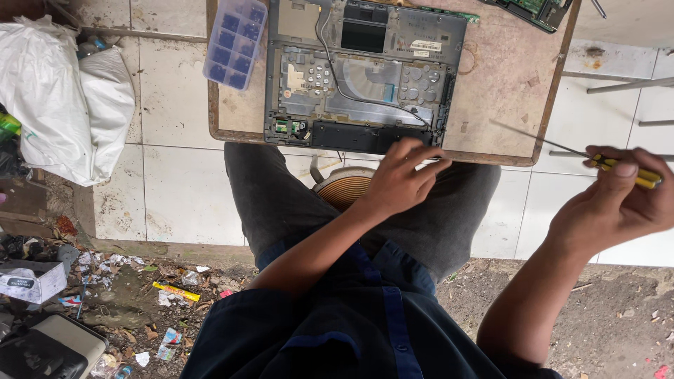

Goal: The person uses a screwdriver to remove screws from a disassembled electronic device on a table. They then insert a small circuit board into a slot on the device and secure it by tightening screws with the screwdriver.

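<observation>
Left hand (400, 181) on laptop chassis (365, 77)

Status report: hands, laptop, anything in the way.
Left hand on open laptop near edge. Right hand holds yellow screwdriver off the board. Nothing between them.

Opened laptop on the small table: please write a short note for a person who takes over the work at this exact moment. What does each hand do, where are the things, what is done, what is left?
Left hand: fingers rest on the near edge of the opened laptop base; it holds nothing.
Right hand: holds a yellow-handled screwdriver in the air, to the right of the wooden table, tip away from the laptop.
Things: a blue compartment box lies at the table's left edge; a green circuit board lies at the far right corner.
Done: the cover is off, the inside is exposed.
Left: a black cable runs across the inside parts, which are in place.
</observation>
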